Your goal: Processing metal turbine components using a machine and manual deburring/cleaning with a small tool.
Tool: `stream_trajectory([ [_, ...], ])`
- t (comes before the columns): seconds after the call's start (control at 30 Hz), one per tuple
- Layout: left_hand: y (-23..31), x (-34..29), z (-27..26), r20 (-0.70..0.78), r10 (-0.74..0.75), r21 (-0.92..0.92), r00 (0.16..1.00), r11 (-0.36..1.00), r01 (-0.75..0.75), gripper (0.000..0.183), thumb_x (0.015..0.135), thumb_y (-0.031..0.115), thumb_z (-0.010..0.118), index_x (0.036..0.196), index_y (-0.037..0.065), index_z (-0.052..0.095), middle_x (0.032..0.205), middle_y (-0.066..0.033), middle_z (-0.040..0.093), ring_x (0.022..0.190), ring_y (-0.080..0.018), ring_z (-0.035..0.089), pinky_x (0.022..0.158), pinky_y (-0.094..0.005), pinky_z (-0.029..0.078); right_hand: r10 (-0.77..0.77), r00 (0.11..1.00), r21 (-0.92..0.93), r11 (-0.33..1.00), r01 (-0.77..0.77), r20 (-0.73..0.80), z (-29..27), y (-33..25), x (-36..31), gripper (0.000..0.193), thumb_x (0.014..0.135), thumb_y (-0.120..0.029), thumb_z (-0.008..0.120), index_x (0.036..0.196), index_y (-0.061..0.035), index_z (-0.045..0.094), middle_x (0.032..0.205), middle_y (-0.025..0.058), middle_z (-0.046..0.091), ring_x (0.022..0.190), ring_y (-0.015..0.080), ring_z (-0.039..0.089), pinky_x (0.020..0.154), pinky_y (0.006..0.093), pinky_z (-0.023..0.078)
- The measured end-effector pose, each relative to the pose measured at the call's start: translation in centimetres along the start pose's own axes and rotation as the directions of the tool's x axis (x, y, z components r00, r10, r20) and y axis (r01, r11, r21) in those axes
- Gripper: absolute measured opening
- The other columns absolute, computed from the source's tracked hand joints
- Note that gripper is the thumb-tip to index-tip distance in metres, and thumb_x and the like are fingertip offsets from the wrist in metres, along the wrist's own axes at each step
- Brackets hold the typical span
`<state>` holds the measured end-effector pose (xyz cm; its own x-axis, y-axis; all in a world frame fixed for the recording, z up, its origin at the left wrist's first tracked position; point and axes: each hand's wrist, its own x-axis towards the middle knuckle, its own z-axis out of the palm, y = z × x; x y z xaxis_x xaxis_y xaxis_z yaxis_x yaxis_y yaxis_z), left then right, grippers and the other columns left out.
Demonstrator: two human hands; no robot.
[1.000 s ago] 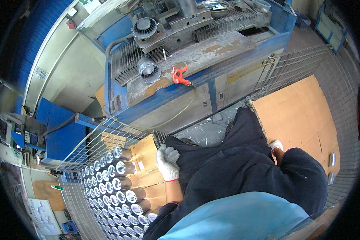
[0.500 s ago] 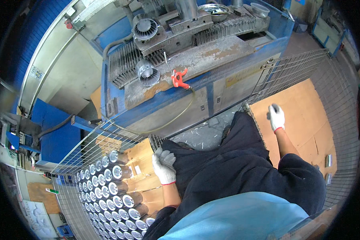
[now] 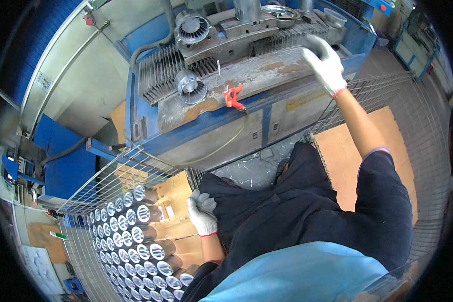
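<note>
My right hand [image 3: 327,64], in a white glove, reaches out above the right part of the machine's worn metal ledge [image 3: 282,64]. Its thumb and fingers are apart, with nothing between them. My left hand [image 3: 202,213], also gloved, rests by my left thigh with its fingers curled and nothing visible in it. Left of it, rows of metal cylinders with slotted ends [image 3: 143,214] lie stacked on cardboard in a wire cage. On the ledge are a finned metal housing [image 3: 191,86] and a red air gun [image 3: 232,96]. Another finned housing [image 3: 194,27] sits higher on the machine.
A wire cage [image 3: 387,83] with a cardboard sheet [image 3: 345,146] stands at my right. A metal bowl [image 3: 282,15] and a pale plastic bowl [image 3: 334,18] sit at the machine's back right. The air gun's hose [image 3: 229,143] hangs down the machine's front. Shavings litter the floor [image 3: 254,171].
My right hand has risen from over the right cardboard to above the machine's ledge, and its fingers have spread. My left hand stays by my thigh. The view has shifted slightly.
</note>
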<state>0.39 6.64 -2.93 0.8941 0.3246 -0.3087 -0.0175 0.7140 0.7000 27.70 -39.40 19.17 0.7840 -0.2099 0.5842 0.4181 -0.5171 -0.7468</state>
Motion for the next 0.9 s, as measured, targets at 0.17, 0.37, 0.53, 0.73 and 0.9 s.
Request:
stream_trajectory([
  [0.17, 0.7, -0.3, -1.3, 0.039, -0.011, -0.098, 0.999, 0.995, 0.015, 0.046, 0.107, 0.048, 0.057, 0.126, 0.007, 0.063, 0.088, -0.0048, 0.061, 0.067, -0.0146, 0.052, 0.058, -0.0268, 0.042, -0.174, 0.985, -0.438, 0.886, 0.155, -0.003, 7.4, -4.5, 9.1, 0.090, 0.081, -0.051, 0.085, 0.147, 0.0003, 0.054, 0.139, 0.0204, 0.066, 0.129, 0.0328, 0.064, 0.111, 0.0411, 0.049],
  [0.37, 2.0, -1.3, 0.0, 0.008, 0.071, -0.105, 0.997, 0.992, -0.070, 0.041, 0.107, 0.044, 0.060, 0.122, 0.006, 0.062, 0.083, -0.0006, 0.052, 0.065, -0.0109, 0.047, 0.057, -0.0259, 0.036, 0.137, 0.990, -0.340, 0.930, -0.141, -0.035, 13.7, -8.5, 15.2, 0.126, 0.068, -0.068, 0.085, 0.156, 0.0093, 0.037, 0.148, 0.0331, 0.056, 0.138, 0.0420, 0.057, 0.116, 0.0433, 0.046],
  [0.53, 2.1, -1.2, 0.8, -0.088, 0.141, 0.012, 0.986, 0.990, -0.140, 0.042, 0.107, 0.041, 0.060, 0.127, 0.005, 0.062, 0.085, -0.0030, 0.054, 0.065, -0.0111, 0.046, 0.057, -0.0258, 0.036, 0.178, 0.971, -0.156, 0.976, -0.154, 0.157, 15.7, -9.1, 15.0, 0.114, 0.065, -0.055, 0.092, 0.148, 0.0066, 0.045, 0.142, 0.0275, 0.063, 0.130, 0.0371, 0.064, 0.109, 0.0410, 0.052],
  [0.73, 4.8, -0.4, 3.2, -0.064, 0.226, 0.108, 0.972, 0.970, -0.218, 0.041, 0.107, 0.038, 0.059, 0.128, 0.003, 0.062, 0.090, -0.0073, 0.063, 0.070, -0.0152, 0.057, 0.060, -0.0271, 0.045, -0.187, 0.956, 0.375, 0.923, 0.091, 0.228, 12.8, -6.1, 9.4, 0.095, 0.075, -0.045, 0.089, 0.147, 0.0019, 0.048, 0.141, 0.0215, 0.063, 0.133, 0.0348, 0.060, 0.113, 0.0447, 0.048],
  [0.9, 11.6, 4.1, 9.9, 0.101, 0.472, 0.386, 0.876, 0.793, -0.472, 0.040, 0.106, 0.033, 0.061, 0.130, 0.001, 0.063, 0.097, -0.0093, 0.069, 0.075, -0.0165, 0.065, 0.066, -0.0287, 0.052, -0.160, 0.901, -0.387, 0.862, 0.327, 0.404, 6.8, -2.1, 6.9, 0.094, 0.066, -0.043, 0.089, 0.143, -0.0028, 0.053, 0.128, 0.0236, 0.068, 0.121, 0.0394, 0.067, 0.106, 0.0427, 0.053],
])
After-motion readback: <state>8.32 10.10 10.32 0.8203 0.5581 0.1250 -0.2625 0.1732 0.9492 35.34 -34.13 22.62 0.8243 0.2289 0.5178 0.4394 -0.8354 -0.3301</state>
